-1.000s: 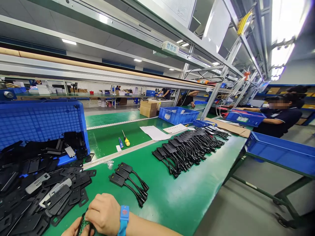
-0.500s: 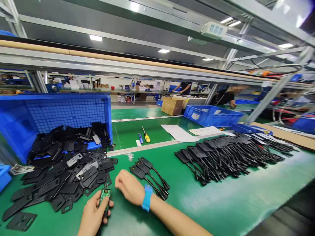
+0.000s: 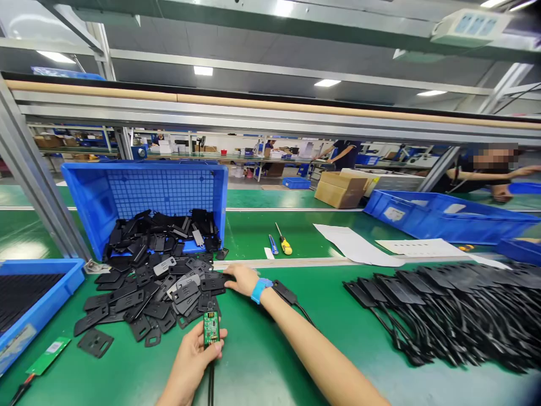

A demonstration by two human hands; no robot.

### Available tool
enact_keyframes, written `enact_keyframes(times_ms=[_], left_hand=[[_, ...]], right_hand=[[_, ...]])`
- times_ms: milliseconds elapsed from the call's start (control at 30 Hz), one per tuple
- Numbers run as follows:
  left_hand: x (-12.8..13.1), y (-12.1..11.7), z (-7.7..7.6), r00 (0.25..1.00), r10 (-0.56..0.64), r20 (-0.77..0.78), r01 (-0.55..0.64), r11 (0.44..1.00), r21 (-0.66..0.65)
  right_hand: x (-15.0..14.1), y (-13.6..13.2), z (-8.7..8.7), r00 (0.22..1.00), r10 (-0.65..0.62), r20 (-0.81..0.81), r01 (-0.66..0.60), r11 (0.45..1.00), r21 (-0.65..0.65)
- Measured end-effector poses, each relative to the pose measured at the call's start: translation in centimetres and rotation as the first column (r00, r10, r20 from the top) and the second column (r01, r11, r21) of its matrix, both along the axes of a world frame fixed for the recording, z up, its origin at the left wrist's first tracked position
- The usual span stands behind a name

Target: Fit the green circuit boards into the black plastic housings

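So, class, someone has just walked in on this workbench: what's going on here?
A person at a green assembly bench holds a small green circuit board, with a black cable hanging from it, in the left hand. The right hand, with a blue wrist strap, reaches into the pile of black plastic covers spilling from a tipped blue crate. Finished cabled units lie in rows to the right.

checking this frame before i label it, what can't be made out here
- Head view: right hand fingertips blur into the black plastic covers; a grip cannot be told.
- Circuit board in the left hand: its print is too small.
- Finished cable pile: cut off by the right edge.
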State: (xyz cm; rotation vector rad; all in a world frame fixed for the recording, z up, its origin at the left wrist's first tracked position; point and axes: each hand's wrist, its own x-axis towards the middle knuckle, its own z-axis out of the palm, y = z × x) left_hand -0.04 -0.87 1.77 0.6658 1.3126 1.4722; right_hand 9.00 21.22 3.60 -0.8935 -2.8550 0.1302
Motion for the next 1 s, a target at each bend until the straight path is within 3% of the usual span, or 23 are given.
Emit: enact_keyframes(times_ms=[100, 300, 433, 567, 633, 700, 733, 800, 900, 1000], left_hand=[[0.1, -0.1, 0.0, 0.999, 0.014, 0.043, -0.013, 0.999, -0.032], [-0.1, 0.1, -0.2, 0.999, -0.002, 0.051, 0.005, 0.998, -0.061], [0.0, 0.2, -0.3, 0.996, 0.03, 0.087, -0.026, 0.999, -0.041], [0.3, 0.0, -0.2, 0.994, 0.002, 0.108, 0.003, 0.999, -0.045], [0.4, 0.0, -0.2, 0.995, -0.042, 0.093, 0.047, 0.998, -0.046], [0.5, -0.1, -0.3, 0.991, -0.108, 0.077, 0.111, 0.993, -0.046], [0.5, -0.1, -0.3, 0.987, -0.143, 0.069, 0.146, 0.988, -0.042], [0.6, -0.2, -0.3, 0.978, -0.204, 0.048, 0.206, 0.978, -0.033], [0.8, -0.4, 0.0, 0.968, -0.249, 0.022, 0.25, 0.968, -0.025], [1.1, -0.5, 0.3, 0.962, -0.271, 0.015, 0.271, 0.962, -0.009]], right_hand=[[-0.8, -1.0, -0.3, 0.998, 0.065, 0.013, -0.065, 0.998, 0.003], [-0.1, -2.7, 0.6, 0.999, -0.008, -0.031, 0.009, 1.0, 0.011], [2.3, -4.1, 2.2, 0.971, -0.124, -0.203, 0.119, 0.992, -0.039], [4.8, -6.0, 2.4, 0.899, -0.166, -0.406, 0.09, 0.976, -0.201], [5.6, -7.1, 1.8, 0.782, -0.255, -0.568, -0.031, 0.895, -0.445], [5.9, -8.3, 0.9, 0.623, -0.405, -0.669, -0.237, 0.717, -0.655], [6.0, -9.0, 0.4, 0.567, -0.467, -0.678, -0.326, 0.629, -0.706], [5.9, -10.1, -0.4, 0.539, -0.513, -0.667, -0.411, 0.531, -0.741], [5.5, -11.4, -1.1, 0.58, -0.508, -0.636, -0.427, 0.476, -0.769], [5.0, -12.0, -1.5, 0.602, -0.497, -0.625, -0.419, 0.47, -0.777]])
